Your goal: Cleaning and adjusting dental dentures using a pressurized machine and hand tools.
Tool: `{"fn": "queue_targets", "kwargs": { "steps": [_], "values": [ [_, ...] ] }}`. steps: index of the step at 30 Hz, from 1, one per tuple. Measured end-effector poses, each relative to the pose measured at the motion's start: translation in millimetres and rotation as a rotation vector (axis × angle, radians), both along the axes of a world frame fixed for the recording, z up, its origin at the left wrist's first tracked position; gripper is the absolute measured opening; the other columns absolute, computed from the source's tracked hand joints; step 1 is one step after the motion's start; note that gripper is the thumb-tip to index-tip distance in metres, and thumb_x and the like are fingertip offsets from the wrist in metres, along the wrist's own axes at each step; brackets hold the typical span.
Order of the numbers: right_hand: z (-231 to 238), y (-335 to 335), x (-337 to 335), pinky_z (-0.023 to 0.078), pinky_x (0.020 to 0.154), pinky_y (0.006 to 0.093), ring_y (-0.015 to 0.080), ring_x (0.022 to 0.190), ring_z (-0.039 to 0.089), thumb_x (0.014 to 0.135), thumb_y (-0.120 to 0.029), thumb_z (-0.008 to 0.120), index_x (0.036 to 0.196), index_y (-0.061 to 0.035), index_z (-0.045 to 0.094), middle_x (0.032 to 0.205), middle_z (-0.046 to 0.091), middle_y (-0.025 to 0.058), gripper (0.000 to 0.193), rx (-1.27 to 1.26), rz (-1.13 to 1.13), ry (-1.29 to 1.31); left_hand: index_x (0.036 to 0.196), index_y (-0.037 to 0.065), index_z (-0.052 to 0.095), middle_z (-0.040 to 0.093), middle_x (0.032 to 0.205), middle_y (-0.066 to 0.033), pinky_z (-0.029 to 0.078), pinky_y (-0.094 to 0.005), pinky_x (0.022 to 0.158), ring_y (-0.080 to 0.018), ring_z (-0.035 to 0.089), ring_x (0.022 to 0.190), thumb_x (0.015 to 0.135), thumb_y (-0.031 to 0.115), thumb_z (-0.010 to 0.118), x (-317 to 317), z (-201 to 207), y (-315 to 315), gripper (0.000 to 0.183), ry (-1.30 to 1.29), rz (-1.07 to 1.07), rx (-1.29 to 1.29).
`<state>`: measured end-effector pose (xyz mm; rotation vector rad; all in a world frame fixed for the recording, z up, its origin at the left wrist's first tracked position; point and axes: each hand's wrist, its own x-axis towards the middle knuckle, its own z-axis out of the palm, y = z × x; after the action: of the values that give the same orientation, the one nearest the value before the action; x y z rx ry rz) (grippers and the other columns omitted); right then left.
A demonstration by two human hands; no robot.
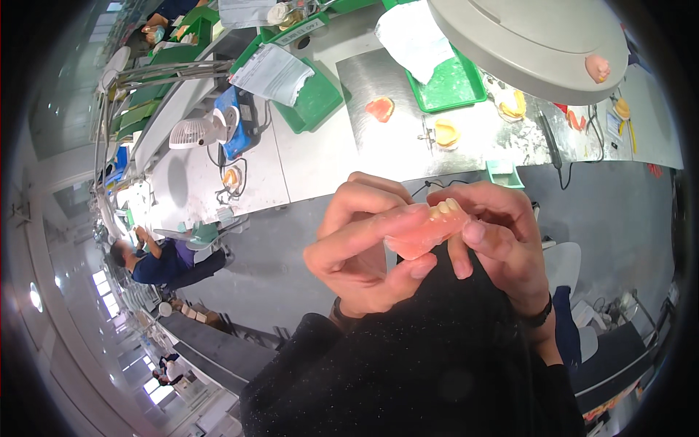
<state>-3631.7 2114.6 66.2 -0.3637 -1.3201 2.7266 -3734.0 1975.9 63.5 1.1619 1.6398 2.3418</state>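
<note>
I hold a pink denture [429, 229] with a row of pale teeth along its upper edge, raised close in front of me between both hands. My left hand [360, 244] is curled around its left end: the index finger lies stretched along the front of the pink base, the thumb presses up from beneath, and the other fingers fold behind. My right hand [499, 233] closes on the right end, fingertips [473, 231] bent down over the teeth and gum, thumb tucked under. Both hands are shut firmly on the piece, knuckles turned away from me, wrists angled up out of black sleeves [408, 364]; a dark band sits on each wrist.

Beyond my fingertips lies a white and steel workbench [328, 153]. Just past my left knuckles, farther off, another pink denture base [379, 108] rests on the steel plate, with a yellowish dental cast [445, 133] beside it. Above my right hand hangs a round grey lamp head [531, 44]. Green trays [444, 84] holding papers stand behind these. Well off to my left, a small white fan [191, 133] stands on the bench, and a seated person in dark blue [156, 262] works.
</note>
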Motion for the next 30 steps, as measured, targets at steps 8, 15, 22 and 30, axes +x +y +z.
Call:
{"fn": "queue_targets", "kwargs": {
  "steps": [8, 15, 22, 30],
  "values": [
    [4.1, 5.3, 1.5, 0.048, 0.070, 0.0237, 0.0103, 0.078, 0.060, 0.089, -0.007, 0.060, 0.119, 0.0064, 0.059, 0.094, 0.065, 0.0080, 0.033, 0.000, 0.060, -0.013, 0.106, -0.006, 0.063, 0.062, 0.096, -0.0148, 0.047, -0.0315, 0.073, -0.0224, 0.060, 0.085, 0.074, 0.009, 0.076, 5.9, -7.9, -5.0, 0.039, -0.131, -0.062, 0.046],
    [7.4, 2.9, 2.5, 0.042, 0.093, 0.0292, 0.0133, 0.104, 0.056, 0.087, -0.007, 0.063, 0.119, 0.0037, 0.055, 0.111, 0.062, 0.0091, 0.034, -0.054, 0.055, 0.108, 0.113, 0.004, 0.043, 0.059, 0.089, -0.0135, 0.050, -0.0278, 0.063, -0.0191, 0.062, 0.074, 0.084, 0.029, 0.070, 10.2, 4.3, 4.1, 0.047, -0.406, 0.044, -0.062],
    [13.6, 1.4, 4.1, 0.049, 0.072, 0.0299, 0.0198, 0.079, 0.063, 0.083, -0.036, 0.069, 0.112, 0.0065, 0.055, 0.089, 0.066, 0.0171, 0.053, -0.106, 0.052, 0.017, 0.103, 0.003, 0.044, 0.058, 0.083, -0.0118, 0.048, -0.0279, 0.063, -0.0182, 0.059, 0.069, 0.081, 0.015, 0.075, 12.3, -6.7, 9.8, 0.040, -0.405, 0.023, 0.099],
    [13.9, 1.4, 7.4, 0.048, 0.068, 0.0285, 0.0192, 0.076, 0.062, 0.080, -0.041, 0.071, 0.108, 0.0052, 0.056, 0.085, 0.066, 0.0166, 0.056, -0.169, 0.083, -0.007, 0.101, 0.003, 0.045, 0.059, 0.085, -0.0127, 0.047, -0.0280, 0.064, -0.0179, 0.058, 0.069, 0.083, 0.017, 0.075, 14.3, -10.3, 7.9, 0.038, -0.375, 0.016, 0.034]
  ]
}}
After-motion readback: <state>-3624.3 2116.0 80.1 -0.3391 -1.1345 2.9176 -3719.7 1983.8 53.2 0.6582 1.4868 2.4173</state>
